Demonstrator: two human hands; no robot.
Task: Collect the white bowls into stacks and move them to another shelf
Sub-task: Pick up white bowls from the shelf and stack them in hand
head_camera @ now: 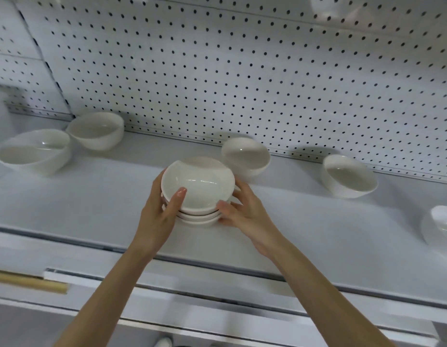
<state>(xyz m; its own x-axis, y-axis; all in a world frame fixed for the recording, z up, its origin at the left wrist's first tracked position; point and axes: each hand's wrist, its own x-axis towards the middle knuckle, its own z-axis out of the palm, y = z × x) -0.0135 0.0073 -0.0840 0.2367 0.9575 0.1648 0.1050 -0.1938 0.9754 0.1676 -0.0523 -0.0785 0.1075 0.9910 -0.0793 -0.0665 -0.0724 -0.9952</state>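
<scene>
Several white bowls sit nested as a stack [198, 196] mid-shelf [92, 211]. The left hand [161, 214] grips one side, thumb over the top rim; the right hand [242, 214] clasps the other, apparently bracing it for a level lift.

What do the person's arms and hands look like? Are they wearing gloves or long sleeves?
No gloves and no long sleeves. Both arms are bare from the bottom of the picture up to the left hand and the right hand. No watch, bracelet or ring shows on either. The left thumbnail looks short, with no bright polish.
</scene>
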